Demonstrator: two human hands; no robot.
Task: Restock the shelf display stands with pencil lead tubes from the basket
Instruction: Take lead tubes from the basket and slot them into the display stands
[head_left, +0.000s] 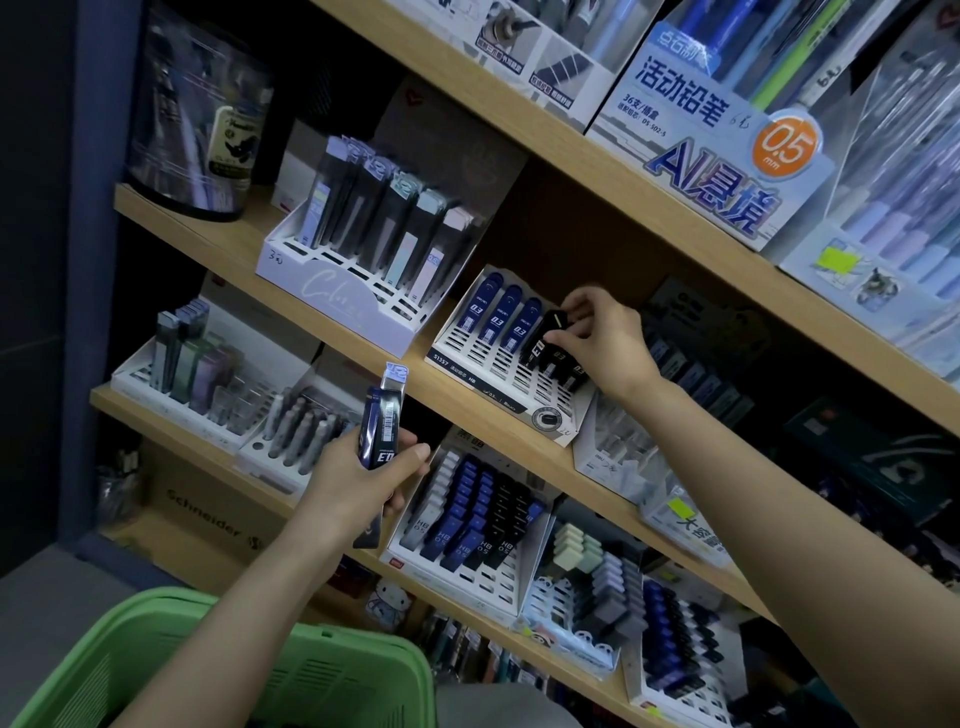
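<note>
STOCKING THE LEAD RACK: A person's right hand (602, 332) pinches a black pencil lead tube (548, 332) between thumb and fingertips. The tube's lower end is at a slot in the white slotted display stand (470, 358) on the middle shelf (363, 338). The grip closes on the tube's upper part, probably to leave the base free for steering into the narrow slot. Whether the tube is fully seated cannot be told.

Three blue tubes (506, 312) marked 0.3 stand at the far left of the stand. Other black tubes (566, 369) fill rows to the right, so the pinched tube appears to be joining its own colour.

The left hand (363, 473) is lower and nearer, with fingers and thumb wrapped around a small bundle of tubes (382, 426). The bundle is held upright with a barcode facing the camera. It looks like a ready supply that saves reaching back to the green basket (119, 670) at the near left.

The tubes are slim, flat-sided, glossy cases with white printing. Those in the bundle are dark blue, with one pale-capped tube rising behind. Many near slots in the stand are open, which suggests the restocking is far from finished.
</note>
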